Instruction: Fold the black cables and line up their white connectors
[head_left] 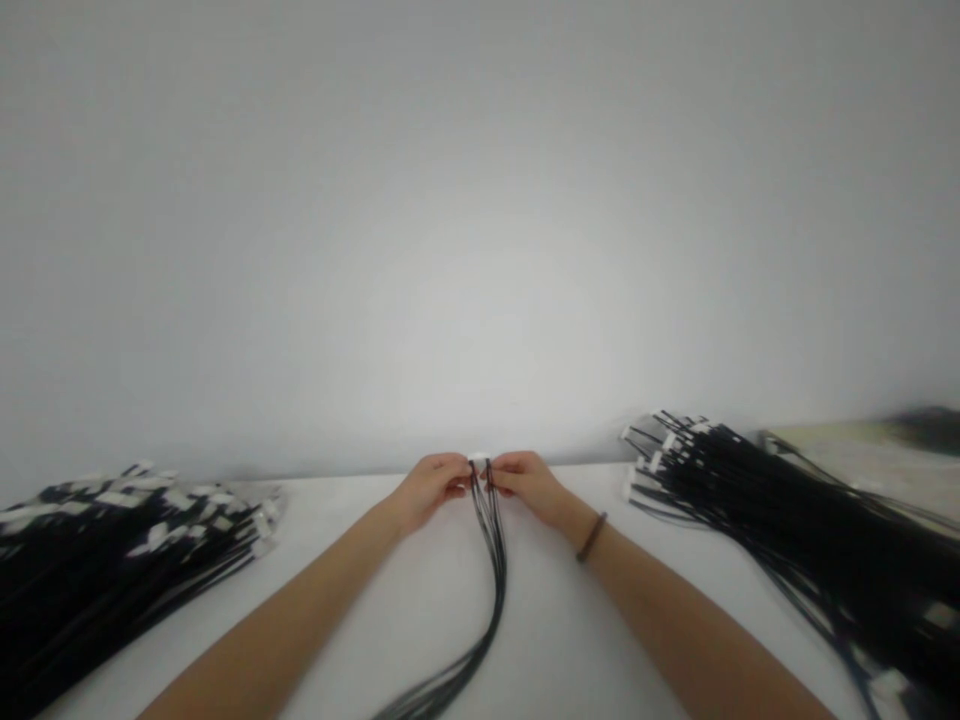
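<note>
Between my two hands a white connector sits at the top end of a black wire harness. Its several thin wires hang down, curve to the left and leave the view at the bottom edge. My left hand pinches the connector end from the left, fingers closed. From the right, my right hand pinches the same end, thumb and fingers together. A dark band circles my right wrist. The fingertips partly hide the connector, and fine detail is blurred.
A large pile of black wire harnesses with white connectors lies on the white table at left. Another bundle of black harnesses lies at right, beside a pale yellowish sheet. A plain pale wall rises behind the table.
</note>
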